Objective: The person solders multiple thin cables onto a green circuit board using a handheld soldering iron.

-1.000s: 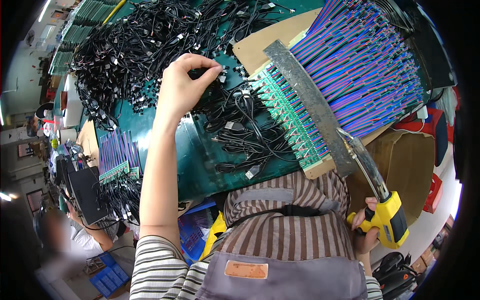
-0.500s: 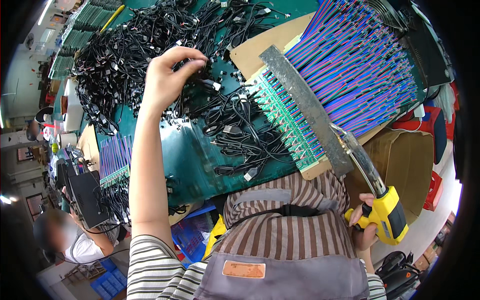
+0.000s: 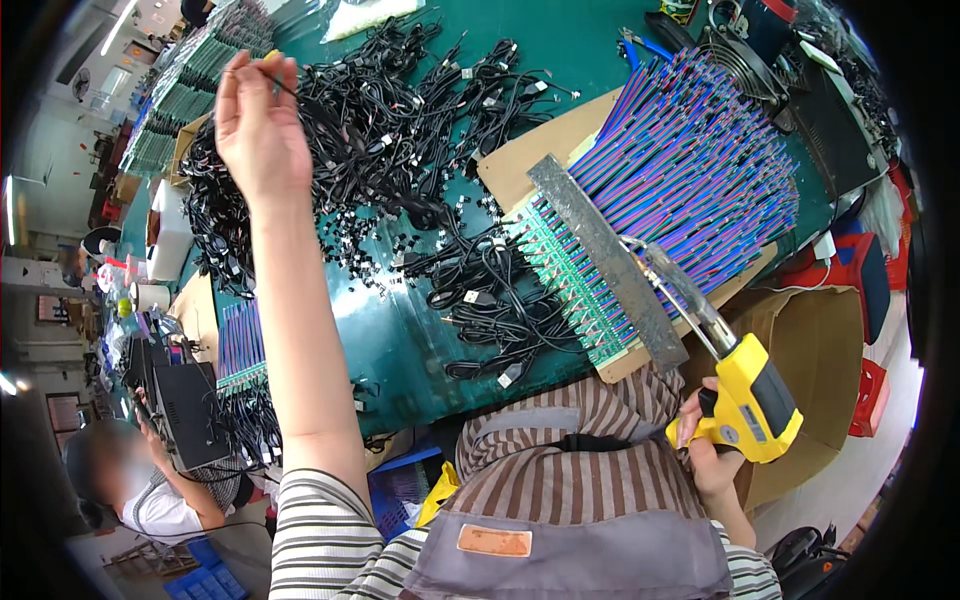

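My left hand (image 3: 264, 145) is raised over the far left of a heap of black USB cables (image 3: 375, 130). Its fingers are curled, and a thin black cable (image 3: 284, 88) shows between them. In my right hand (image 3: 704, 440) is a yellow and black soldering gun (image 3: 757, 402), gripped by its handle, its long metal tip pointing up and left over a flat metal bar (image 3: 608, 262). The bar lies across coloured ribbon wires (image 3: 690, 180) beside a row of green circuit boards (image 3: 565, 280). A smaller bunch of black cables (image 3: 500, 300) lies left of the boards.
Brown cardboard (image 3: 510, 165) lies under the boards. A cardboard box (image 3: 810, 350) stands at the right, below the table edge. Stacked green boards (image 3: 190, 90) are at the far left. Another person (image 3: 150, 480) sits at the left beside a black box (image 3: 188, 405).
My left hand has moved up and left, away from the small black pieces, toward the far side of the cable heap. The soldering gun has shifted slightly up and left. The whole view has tilted.
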Demonstrator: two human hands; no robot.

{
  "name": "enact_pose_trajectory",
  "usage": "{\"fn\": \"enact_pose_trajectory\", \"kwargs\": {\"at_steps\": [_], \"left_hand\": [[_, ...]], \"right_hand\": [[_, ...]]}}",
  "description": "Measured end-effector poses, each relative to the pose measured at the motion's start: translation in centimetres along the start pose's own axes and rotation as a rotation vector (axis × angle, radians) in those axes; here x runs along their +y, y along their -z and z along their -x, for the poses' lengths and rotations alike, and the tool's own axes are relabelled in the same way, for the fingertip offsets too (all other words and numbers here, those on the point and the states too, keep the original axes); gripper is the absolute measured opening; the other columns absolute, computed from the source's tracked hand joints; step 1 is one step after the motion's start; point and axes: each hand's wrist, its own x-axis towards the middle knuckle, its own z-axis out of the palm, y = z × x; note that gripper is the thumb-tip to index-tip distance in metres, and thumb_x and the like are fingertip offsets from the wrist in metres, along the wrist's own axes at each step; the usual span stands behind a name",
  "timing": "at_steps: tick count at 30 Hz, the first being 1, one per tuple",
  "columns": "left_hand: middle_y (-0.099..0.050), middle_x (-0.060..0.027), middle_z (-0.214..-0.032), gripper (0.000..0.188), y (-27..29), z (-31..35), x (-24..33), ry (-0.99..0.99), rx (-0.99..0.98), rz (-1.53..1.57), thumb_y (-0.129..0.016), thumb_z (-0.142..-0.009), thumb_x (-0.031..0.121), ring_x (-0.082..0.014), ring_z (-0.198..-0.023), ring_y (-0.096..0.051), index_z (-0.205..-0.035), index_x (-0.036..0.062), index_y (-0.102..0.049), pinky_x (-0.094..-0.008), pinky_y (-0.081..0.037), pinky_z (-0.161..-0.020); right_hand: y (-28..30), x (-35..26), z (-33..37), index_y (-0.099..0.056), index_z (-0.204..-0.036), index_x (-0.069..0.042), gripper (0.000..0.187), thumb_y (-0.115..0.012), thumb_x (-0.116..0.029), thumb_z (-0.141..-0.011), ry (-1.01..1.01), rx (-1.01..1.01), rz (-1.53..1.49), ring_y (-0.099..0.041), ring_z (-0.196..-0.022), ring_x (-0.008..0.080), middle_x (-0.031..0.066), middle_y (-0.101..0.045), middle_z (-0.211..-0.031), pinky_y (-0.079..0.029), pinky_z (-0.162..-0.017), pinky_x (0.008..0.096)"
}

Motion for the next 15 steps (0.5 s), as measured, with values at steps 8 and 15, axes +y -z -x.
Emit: {"fn": "enact_pose_trajectory", "kwargs": {"at_steps": [8,15], "left_hand": [[-0.07,-0.0092,-0.09,0.019,-7.3,4.2,3.8,-0.255,-0.539,-0.765,-0.068,-0.084,-0.007,-0.0114,-0.076,-0.064,-0.103,-0.0023,-0.072,-0.0216,-0.05,-0.066],[-0.069,-0.0094,-0.088,0.019,-7.8,12.2,3.9,0.391,-0.505,-0.445,-0.071,-0.08,-0.009,-0.0112,-0.078,-0.065,-0.099,-0.0048,-0.072,-0.0216,-0.051,-0.069]], "right_hand": [[-1.9,-1.5,-1.5,-0.037,-0.136,-0.002,0.069,-0.07,0.009,-0.075,0.008,-0.064,0.018,-0.055,-0.085,0.012,0.0096,-0.053,-0.106,-0.048,-0.076,0.0276],[-3.0,-1.2,-3.1,-0.037,-0.136,-0.005,0.07,-0.07,0.01,-0.077,0.08,-0.15,0.038,-0.056,-0.086,0.0108,0.0105,-0.054,-0.11,-0.05,-0.076,0.0269]]}}
